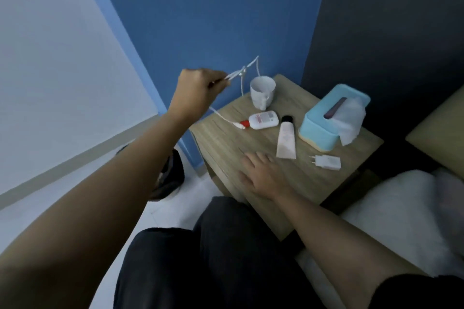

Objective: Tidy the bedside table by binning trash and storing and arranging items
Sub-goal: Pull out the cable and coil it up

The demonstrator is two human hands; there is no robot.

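My left hand (198,88) pinches the knotted white charging cable (242,73); its slack could topple the white ceramic mug (262,91) at centre frame, while my right hand (263,173) lies flat and open.

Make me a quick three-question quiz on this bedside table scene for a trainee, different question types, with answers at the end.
1. True or false: the left hand holds the white cable above the table.
2. Multiple choice: what lies nearest the right hand? A) mug B) cream tube C) tissue box
3. Fill in: the white charger plug lies in front of the blue ____.

Key: 1 true; 2 B; 3 tissue box. The right hand rests flat and open on the table; the cable's far end lies beside the red-capped bottle.
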